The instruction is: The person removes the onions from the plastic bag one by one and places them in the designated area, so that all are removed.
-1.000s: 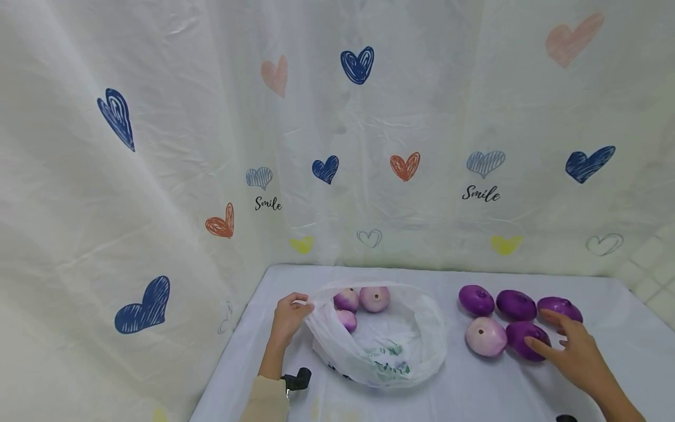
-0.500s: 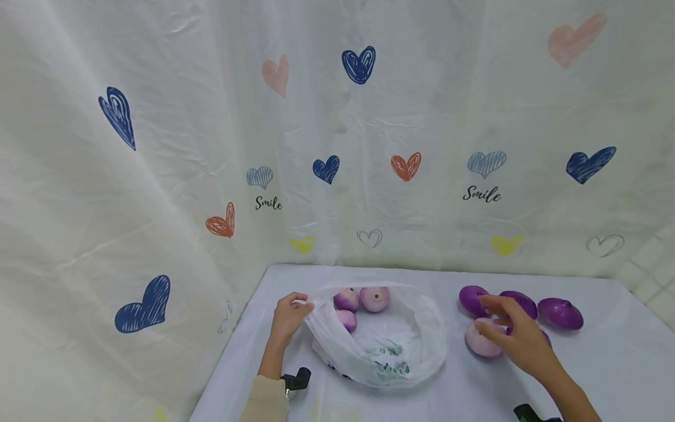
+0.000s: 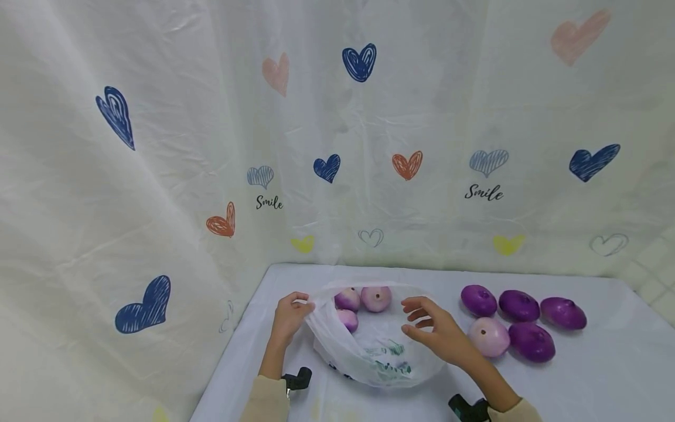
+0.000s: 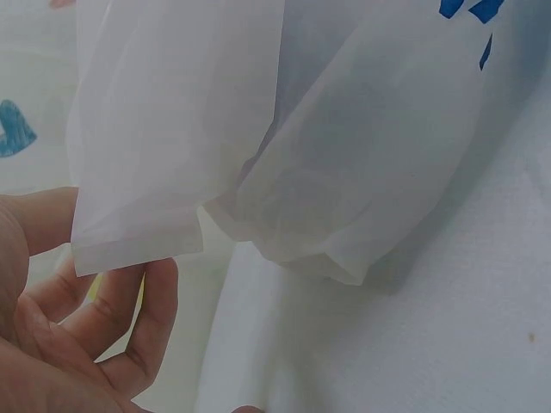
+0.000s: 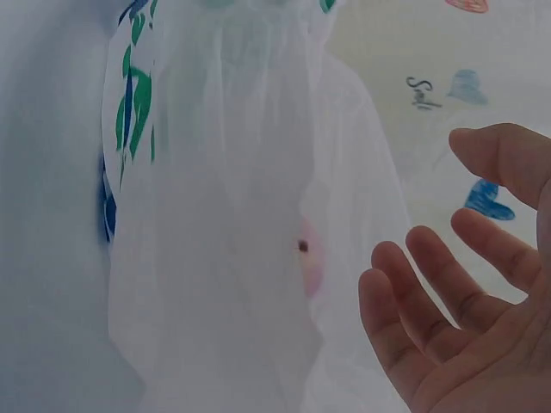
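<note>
Over the plastic bag [image 3: 379,346]: your right hand [image 3: 440,334] empty, fingers loose; left hand [image 3: 289,316] pinching its rim. Bagging step, I judge; next, take an onion [image 3: 487,336].

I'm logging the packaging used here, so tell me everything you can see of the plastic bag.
The bag is thin, translucent white plastic with green and blue print on its side. It lies crumpled on the white table, mouth open upward and toward the wall. Three pale purple onions sit inside near the far rim. The left hand pinches the left rim, holding it up; the right hand hovers with fingers loosely spread at the right rim, and contact there cannot be told.
</note>
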Demonstrator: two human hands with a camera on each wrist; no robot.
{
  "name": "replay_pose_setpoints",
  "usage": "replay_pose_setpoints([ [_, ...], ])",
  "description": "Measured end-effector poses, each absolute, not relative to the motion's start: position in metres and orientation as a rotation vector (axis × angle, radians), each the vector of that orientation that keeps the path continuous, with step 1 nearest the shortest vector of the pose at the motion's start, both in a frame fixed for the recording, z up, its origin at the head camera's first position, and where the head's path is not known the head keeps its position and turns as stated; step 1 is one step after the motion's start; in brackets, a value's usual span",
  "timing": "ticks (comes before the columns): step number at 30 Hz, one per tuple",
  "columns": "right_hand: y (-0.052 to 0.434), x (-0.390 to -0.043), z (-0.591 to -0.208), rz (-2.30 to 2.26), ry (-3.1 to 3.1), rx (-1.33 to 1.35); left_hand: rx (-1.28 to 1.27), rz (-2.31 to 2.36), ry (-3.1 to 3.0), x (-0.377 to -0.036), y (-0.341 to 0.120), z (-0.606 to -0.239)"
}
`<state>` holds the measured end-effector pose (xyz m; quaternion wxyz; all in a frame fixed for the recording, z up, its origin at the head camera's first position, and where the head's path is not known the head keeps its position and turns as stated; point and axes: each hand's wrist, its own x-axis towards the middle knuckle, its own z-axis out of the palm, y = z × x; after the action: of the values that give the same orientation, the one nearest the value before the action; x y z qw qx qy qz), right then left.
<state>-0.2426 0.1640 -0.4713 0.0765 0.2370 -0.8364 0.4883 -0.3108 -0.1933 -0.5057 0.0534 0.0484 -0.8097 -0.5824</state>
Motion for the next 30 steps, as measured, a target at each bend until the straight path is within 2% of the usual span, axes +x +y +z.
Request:
replay_pose_setpoints([
  [15, 0.091, -0.267, -0.499, 1.789, -2.666, 0.600, 0.138, -1.764, -2.464, -0.310, -0.194, -0.503],
  [30, 0.057, -0.283, -0.516, 1.872, -2.657, 0.489, 0.123, -1.757, -2.467, -0.310, -0.194, -0.503],
])
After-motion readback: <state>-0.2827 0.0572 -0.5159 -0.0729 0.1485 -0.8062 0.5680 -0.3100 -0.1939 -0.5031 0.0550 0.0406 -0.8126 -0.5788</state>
